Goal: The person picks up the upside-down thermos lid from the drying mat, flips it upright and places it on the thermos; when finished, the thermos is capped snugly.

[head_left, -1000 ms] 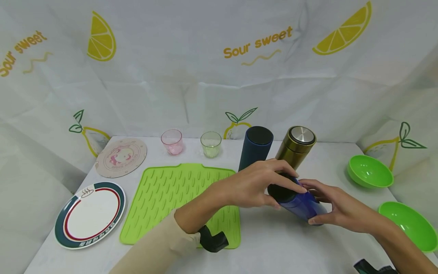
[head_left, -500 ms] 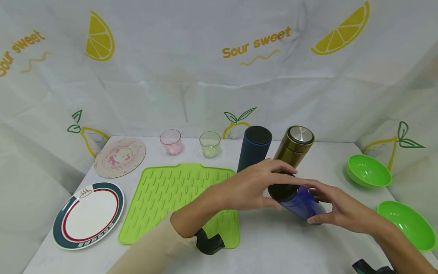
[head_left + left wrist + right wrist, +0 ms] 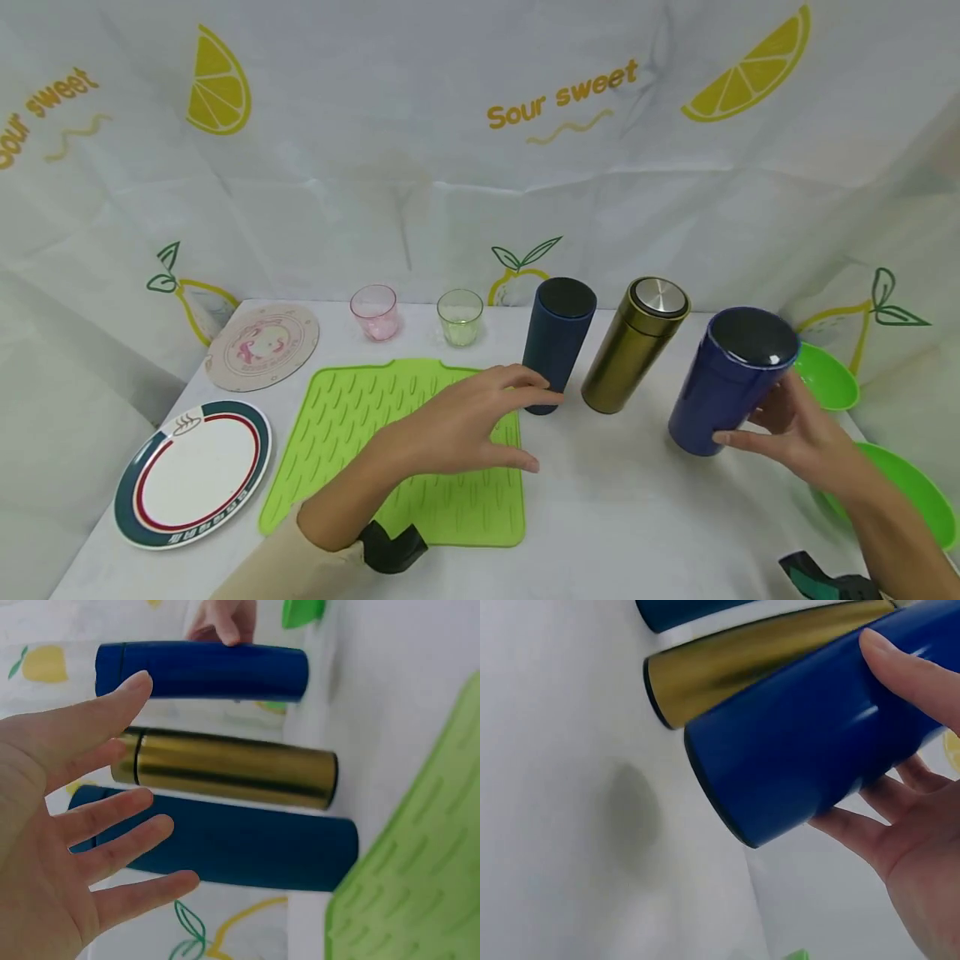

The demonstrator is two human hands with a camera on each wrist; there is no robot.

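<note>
My right hand (image 3: 810,433) grips a glossy blue thermos (image 3: 723,387) with a black top, thumb on the near side and fingers behind. In the right wrist view, the blue thermos (image 3: 802,742) is held above the white table, its shadow apart from its base. My left hand (image 3: 465,421) hovers over the right part of the green mat (image 3: 360,433), fingers spread and holding nothing. Just beyond its fingertips stands a dark navy thermos (image 3: 557,346). A gold thermos (image 3: 633,350) with a silver lid stands between the navy one and the blue one.
Pink (image 3: 377,315) and green glass cups (image 3: 460,318) stand at the back. On the left lie a round pink-printed coaster (image 3: 262,346) and a white plate (image 3: 198,471) with a dark rim. Two green bowls (image 3: 828,379) sit at the right, partly behind the right hand and blue thermos.
The blue thermos went from tilted between both hands to nearly upright, up and to the right in my right hand. My left hand let go of it and moved left.
</note>
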